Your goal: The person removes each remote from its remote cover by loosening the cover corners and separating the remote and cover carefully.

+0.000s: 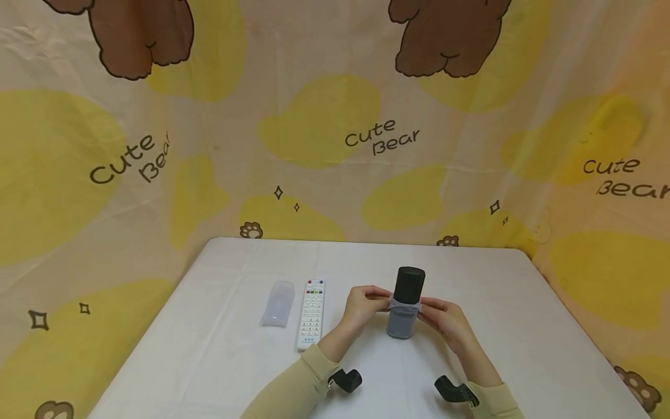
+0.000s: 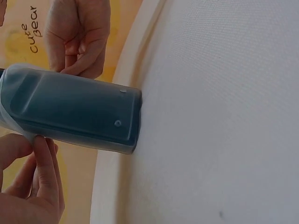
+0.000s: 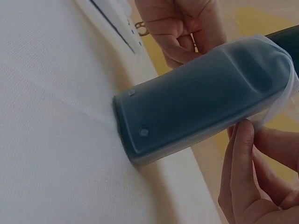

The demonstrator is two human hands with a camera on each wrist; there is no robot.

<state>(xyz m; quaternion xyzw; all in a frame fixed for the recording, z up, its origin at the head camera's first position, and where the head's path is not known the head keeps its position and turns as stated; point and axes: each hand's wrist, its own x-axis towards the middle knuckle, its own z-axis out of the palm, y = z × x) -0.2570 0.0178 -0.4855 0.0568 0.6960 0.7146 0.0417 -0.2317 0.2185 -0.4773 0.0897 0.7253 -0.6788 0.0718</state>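
Observation:
A black remote control (image 1: 410,284) stands upright over the table, leaning slightly, its lower part inside a translucent silicone sleeve (image 1: 401,323). My left hand (image 1: 361,308) pinches the sleeve's rim on the left side between thumb and fingers. On the opposite side my right hand (image 1: 449,326) pinches the same rim. In the left wrist view the sleeve (image 2: 77,109) fits close around the dark body, its bottom end at the tabletop. The right wrist view shows the loose edge of the sleeve by the right fingertips (image 3: 245,128).
To the left, a white remote control (image 1: 312,314) with many buttons lies on the white table (image 1: 220,361). Beside it lies another translucent sleeve (image 1: 278,304), flat. A printed cloth (image 1: 314,174) hangs behind the table. Black wrist cameras (image 1: 348,381) sit on both sleeved arms.

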